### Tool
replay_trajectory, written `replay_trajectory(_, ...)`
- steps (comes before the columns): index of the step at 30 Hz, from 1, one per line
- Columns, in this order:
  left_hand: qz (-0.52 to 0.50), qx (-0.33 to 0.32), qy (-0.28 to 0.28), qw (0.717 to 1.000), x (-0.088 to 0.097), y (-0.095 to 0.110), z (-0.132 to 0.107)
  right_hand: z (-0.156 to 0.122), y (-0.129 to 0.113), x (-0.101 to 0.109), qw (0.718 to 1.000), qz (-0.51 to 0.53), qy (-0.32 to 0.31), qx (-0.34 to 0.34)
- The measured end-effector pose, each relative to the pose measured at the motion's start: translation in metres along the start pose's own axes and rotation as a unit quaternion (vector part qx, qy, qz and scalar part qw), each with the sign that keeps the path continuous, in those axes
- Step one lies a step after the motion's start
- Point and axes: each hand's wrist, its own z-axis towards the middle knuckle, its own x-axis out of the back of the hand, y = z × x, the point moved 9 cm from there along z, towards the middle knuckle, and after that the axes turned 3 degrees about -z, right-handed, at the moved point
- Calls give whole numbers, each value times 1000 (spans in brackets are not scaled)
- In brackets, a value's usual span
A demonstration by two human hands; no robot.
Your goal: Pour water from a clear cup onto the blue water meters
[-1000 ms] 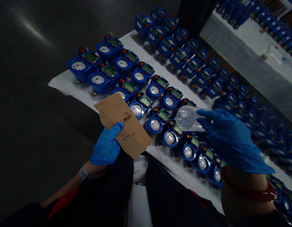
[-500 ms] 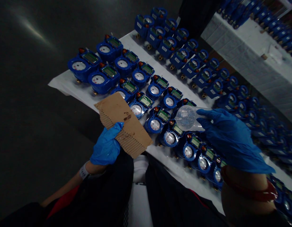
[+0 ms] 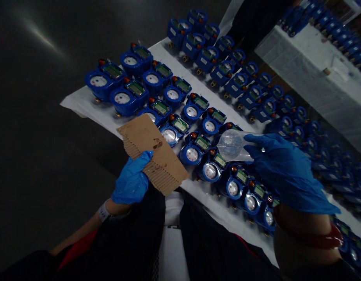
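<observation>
My left hand [image 3: 131, 180], in a blue glove, grips a torn piece of brown cardboard [image 3: 157, 148] with ridged edges and a dark stain. My right hand [image 3: 282, 168], also gloved, pinches a clear plastic cover [image 3: 233, 146] with a round window. The cover is over a blue water meter [image 3: 214, 167] and its neighbours; whether it touches them I cannot tell. Several such meters stand in rows, each with a white round dial and a green circuit board with a small display. Close to the cardboard's edge is another meter [image 3: 170, 134].
The meters stand on a table with a white covering [image 3: 80, 99]. Farther back, more blue meters [image 3: 233, 82] face another way. A second white-covered table [image 3: 309, 58] holds others. A person in dark clothing [image 3: 253, 19] stands beyond the far end.
The person in dark clothing at the back has shifted to the right. My hands, the cardboard and the clear cover stay almost where they were.
</observation>
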Motion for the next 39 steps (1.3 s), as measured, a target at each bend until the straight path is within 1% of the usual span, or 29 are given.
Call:
replay_trajectory(3, -3, 4, 3, 1000, 0, 0, -1, 1, 3, -2, 999, 19, -22, -22)
replay_trajectory(7, -4, -2, 9, 1000, 1, 0, -1, 1, 2, -1, 999, 26, -23, -30)
replay_trajectory(13, -1, -3, 3, 1000, 1, 0, 1, -1, 1, -3, 999, 13, -36, -28)
replay_trajectory(17, 5, 1, 3, 1000, 2, -1, 1, -1, 0, -1, 999, 19, -30, -29)
replay_trajectory(22, -1, 3, 11, 1000, 3, -1, 1, 0, -2, -2, 998, 23, -46, -27)
replay_trajectory(26, 8, -1, 7, 1000, 3, -1, 1, 1, -3, -2, 998, 32, -51, -29)
replay_trajectory(34, 3, 10, 8, 1000, 2, -2, 2, 0, 4, -1, 997, 65, -35, -34)
replay_trajectory(37, 10, 7, 3, 1000, 0, -2, 1, 0, 4, -2, 997, 54, -35, -34)
replay_trajectory(39, 9, 4, 0, 1000, 0, -2, 1, 1, -1, -1, 999, 34, -30, -12)
